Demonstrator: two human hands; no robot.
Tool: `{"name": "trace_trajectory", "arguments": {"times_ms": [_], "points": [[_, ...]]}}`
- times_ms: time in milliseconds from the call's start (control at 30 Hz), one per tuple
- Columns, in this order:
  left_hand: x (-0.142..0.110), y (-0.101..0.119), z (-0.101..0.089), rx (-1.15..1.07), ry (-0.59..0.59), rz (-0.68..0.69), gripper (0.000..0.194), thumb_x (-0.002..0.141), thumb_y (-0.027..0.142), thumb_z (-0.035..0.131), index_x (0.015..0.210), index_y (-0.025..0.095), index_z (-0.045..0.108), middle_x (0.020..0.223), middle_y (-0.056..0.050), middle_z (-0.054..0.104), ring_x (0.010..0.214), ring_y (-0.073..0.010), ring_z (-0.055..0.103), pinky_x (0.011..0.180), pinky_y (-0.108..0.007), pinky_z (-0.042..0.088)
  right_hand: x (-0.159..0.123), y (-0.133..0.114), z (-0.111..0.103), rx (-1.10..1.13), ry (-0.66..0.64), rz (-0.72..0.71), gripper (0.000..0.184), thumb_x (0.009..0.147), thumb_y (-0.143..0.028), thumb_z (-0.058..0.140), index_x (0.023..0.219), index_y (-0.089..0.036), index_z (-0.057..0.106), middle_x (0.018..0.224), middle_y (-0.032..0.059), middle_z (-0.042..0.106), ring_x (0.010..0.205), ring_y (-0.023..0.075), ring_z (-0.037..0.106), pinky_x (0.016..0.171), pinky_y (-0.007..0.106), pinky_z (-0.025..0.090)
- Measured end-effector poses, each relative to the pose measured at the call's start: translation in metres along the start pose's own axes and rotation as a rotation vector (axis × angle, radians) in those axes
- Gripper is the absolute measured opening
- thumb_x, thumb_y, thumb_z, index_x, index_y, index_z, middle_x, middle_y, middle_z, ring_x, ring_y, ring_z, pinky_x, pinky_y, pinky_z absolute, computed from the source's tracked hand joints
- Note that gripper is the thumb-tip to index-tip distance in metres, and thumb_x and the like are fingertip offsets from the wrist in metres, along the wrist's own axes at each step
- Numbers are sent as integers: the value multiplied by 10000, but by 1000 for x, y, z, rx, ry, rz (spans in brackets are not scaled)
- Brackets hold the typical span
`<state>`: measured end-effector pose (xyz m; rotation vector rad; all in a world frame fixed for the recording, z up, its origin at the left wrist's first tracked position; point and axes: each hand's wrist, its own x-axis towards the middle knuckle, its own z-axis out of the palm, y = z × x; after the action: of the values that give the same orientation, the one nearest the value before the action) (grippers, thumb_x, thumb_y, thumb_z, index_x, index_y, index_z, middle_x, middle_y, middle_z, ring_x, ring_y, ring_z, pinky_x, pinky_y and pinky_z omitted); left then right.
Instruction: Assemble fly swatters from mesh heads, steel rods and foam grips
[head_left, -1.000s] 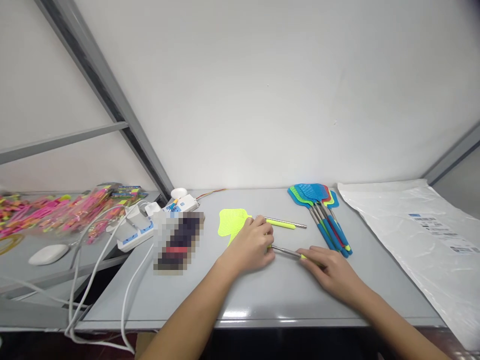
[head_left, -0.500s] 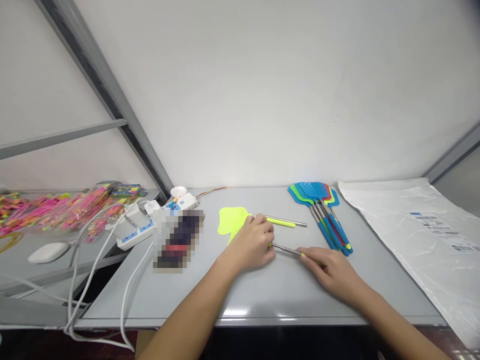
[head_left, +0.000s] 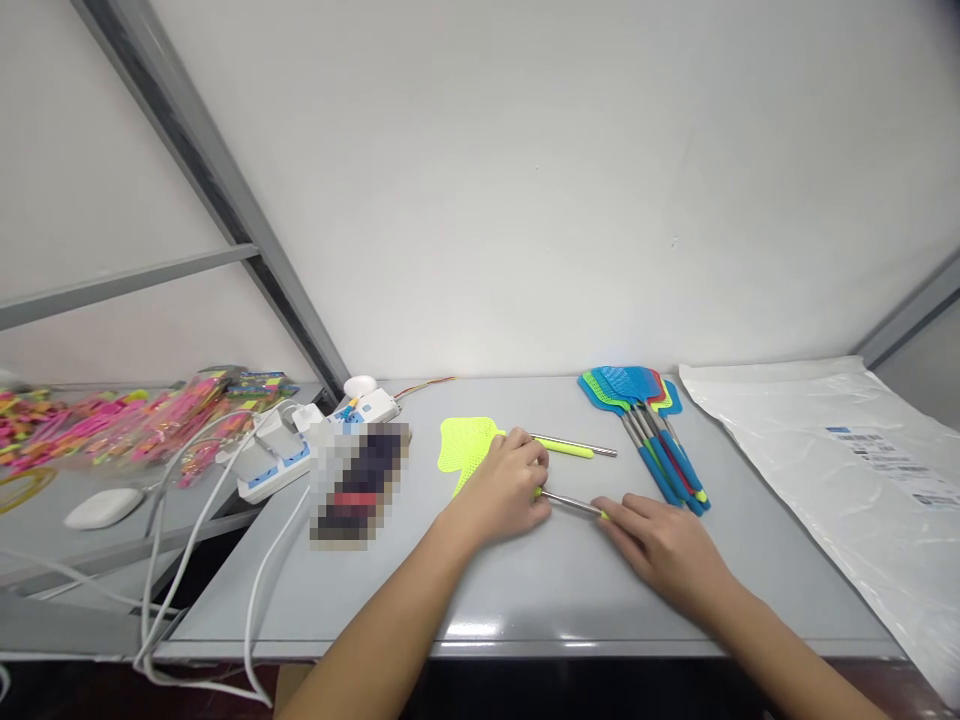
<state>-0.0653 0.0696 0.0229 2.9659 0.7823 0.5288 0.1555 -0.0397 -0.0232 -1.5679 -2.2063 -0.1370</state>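
A neon-yellow fly swatter lies low over the table, its thin metal rod [head_left: 572,502] stretched between my two hands. My left hand [head_left: 514,485] is closed around the rod's end nearest the swatter's head, which my forearm partly covers. My right hand [head_left: 664,545] grips the handle end, and only a bit of yellow shows at its fingertips. Just behind my left hand lie a yellow mesh swatter head [head_left: 466,440], a yellow grip [head_left: 566,447] and a metal rod [head_left: 604,453]. How these pieces join is hidden by my fingers.
A fanned stack of blue, green, red and yellow fly swatters [head_left: 660,445] lies on the right, beside a white plastic mailer [head_left: 810,450]. At left are a power strip [head_left: 277,470] with white cables, a blurred-out item [head_left: 360,490] and pink bagged goods [head_left: 150,425].
The view has shifted very slightly. Both hands keep their hold on the fly swatter, with hardly any movement along the rod.
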Motion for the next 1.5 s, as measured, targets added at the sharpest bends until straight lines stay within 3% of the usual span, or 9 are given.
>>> {"name": "trace_trajectory", "arguments": {"times_ms": [333,567,700,833,967,1067,1167,1333,1500], "points": [[-2,0,-1,-96,48,-57,70,676,163,653,626,175,605,1193,-42,529,1109,-260,401,919,-424,399,2,4,1,-172,160,-155,229,955,-182,450,1087,-201,637,662,9,531,623,144,462,591,287,270],[-2,-1,2,-121,69,-82,115,664,184,682,615,177,579,1224,-63,506,1113,-279,400,913,-440,420,15,3,-8,-126,19,-125,256,960,-249,433,1108,-220,640,727,24,577,638,145,501,606,290,306],[0,-3,-4,-114,112,-71,192,688,261,703,852,196,628,1291,-82,493,1176,-292,374,954,-441,396,17,4,-6,-35,1,-42,278,973,-307,411,1112,-246,645,725,18,576,655,142,539,598,273,337],[1,0,-10,-65,258,-22,462,709,464,675,1076,197,593,1340,-123,481,1159,-313,400,995,-502,320,16,6,-1,55,10,81,298,976,-346,404,1157,-261,625,764,16,586,679,141,576,599,255,377],[-5,11,2,-103,530,86,165,803,344,520,828,194,584,907,-97,633,814,-211,512,743,-377,393,20,9,-1,112,85,163,315,975,-355,402,1160,-237,629,792,32,593,699,149,591,600,253,409],[-8,22,17,-316,452,114,273,863,333,420,628,203,468,612,-26,512,587,-148,429,577,-310,339,25,8,-5,156,167,194,317,972,-354,412,1162,-226,630,801,43,601,721,159,600,614,258,431],[-1,25,23,-630,356,-173,380,936,407,351,632,198,442,605,-6,478,577,-135,432,568,-289,353,31,4,-11,209,241,195,319,972,-354,409,1181,-226,614,811,52,603,723,165,598,622,266,446],[29,16,2,-1264,715,-556,500,910,605,346,1048,176,563,1083,-100,627,952,-204,591,781,-321,469,40,-3,-19,207,254,167,333,976,-345,389,1228,-232,574,805,52,587,664,161,570,587,264,433],[54,15,-20,-1506,876,-572,449,888,541,481,1088,161,613,1073,-110,683,1017,-240,644,835,-336,490,54,-10,-19,242,228,127,344,981,-352,363,1217,-222,576,801,62,605,658,171,591,610,273,447]]}}
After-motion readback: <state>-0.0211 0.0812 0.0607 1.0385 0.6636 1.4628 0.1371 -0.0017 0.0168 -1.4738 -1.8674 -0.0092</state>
